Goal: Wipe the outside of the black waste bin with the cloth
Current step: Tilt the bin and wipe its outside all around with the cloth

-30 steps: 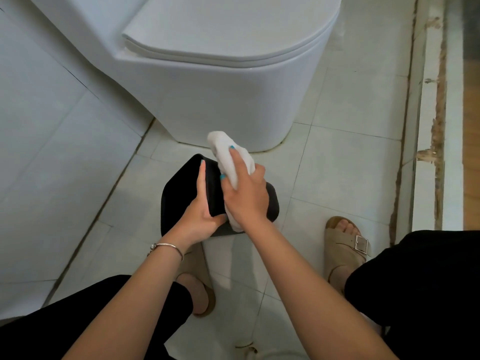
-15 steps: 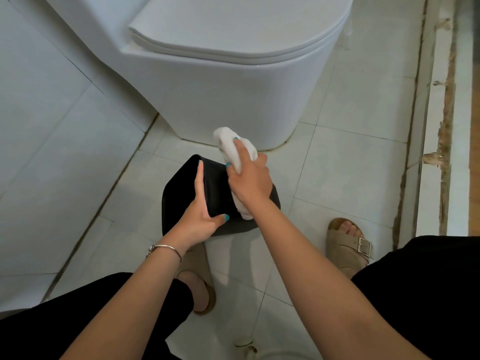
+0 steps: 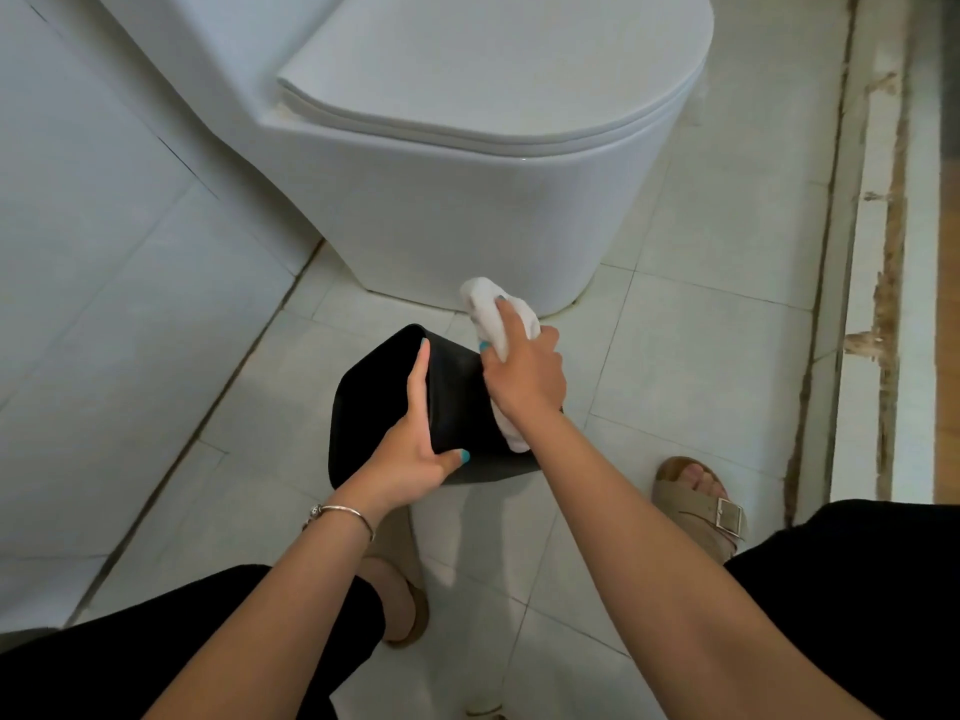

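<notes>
Fingers of the right hand [image 3: 524, 379] curl round a bunched white cloth [image 3: 496, 317] and press it against the outer wall of the black waste bin [image 3: 452, 402]. One end of the cloth sticks out past the fingertips toward the toilet [image 3: 467, 189], and the other end hangs below the wrist against the bin's side. The left hand [image 3: 415, 449] holds the bin from the other side: its fingers lie long and nearly straight along the wall, up toward the rounded far edge, while the thumb hooks round the near lower edge, so the bin is clasped between thumb and fingers. The nails are painted teal, and a thin silver bracelet [image 3: 340, 517] sits on the left wrist.

The bin is tipped over, lying in front of the toilet's base, just short of it, between the toilet and the person's feet. Whether it touches the pale tiled floor [image 3: 701, 356] cannot be told. A tan sandal [image 3: 701, 506] with a metal buckle stands to the right of the bin. Another sandalled foot [image 3: 400, 600] is nearer than the bin, partly hidden under the left forearm. Black trouser legs fill the lower corners.
</notes>
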{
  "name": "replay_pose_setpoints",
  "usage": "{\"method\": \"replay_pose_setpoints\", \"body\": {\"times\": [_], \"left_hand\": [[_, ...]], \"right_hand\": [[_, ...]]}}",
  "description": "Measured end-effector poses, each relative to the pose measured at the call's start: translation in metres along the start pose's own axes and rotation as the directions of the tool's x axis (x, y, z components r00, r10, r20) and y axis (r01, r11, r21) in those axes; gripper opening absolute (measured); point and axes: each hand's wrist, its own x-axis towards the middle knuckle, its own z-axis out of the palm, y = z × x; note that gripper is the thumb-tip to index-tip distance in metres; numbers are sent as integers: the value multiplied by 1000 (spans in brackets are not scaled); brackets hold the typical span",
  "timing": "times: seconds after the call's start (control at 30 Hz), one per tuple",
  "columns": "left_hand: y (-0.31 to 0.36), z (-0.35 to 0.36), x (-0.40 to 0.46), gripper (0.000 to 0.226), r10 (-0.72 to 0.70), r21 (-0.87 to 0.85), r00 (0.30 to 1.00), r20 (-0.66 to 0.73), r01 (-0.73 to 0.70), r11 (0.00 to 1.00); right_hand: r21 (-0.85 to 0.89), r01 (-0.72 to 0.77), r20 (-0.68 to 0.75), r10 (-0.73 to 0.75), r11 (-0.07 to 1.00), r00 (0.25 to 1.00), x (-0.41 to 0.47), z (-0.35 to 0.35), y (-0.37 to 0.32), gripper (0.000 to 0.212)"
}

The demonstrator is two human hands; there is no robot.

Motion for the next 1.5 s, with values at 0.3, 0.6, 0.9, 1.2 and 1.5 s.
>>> {"method": "replay_pose_setpoints", "body": {"times": [0.3,0.6,0.9,1.2,1.5], "left_hand": [[2,-1,-6,124,-1,-1,1000,3,1,1000],[15,1,-2,124,-20,32,1000,20,19,999],[13,-2,-4,124,-30,31,999,25,29,999],[13,-2,-1,123,-13,67,998,58,9,998],[13,-4,-1,122,-23,41,998,61,21,999]], "right_hand": [[129,106,28,-111,986,993,-1,-3,-15,53],[105,48,87,-57,993,995,14,-10,-9,51],[112,98,102,-109,989,989,18,-9,-5,49],[114,9,25,-12,993,1000,10,-3,14,53],[154,18,-27,-14,988,1000,10,0,27,52]]}}
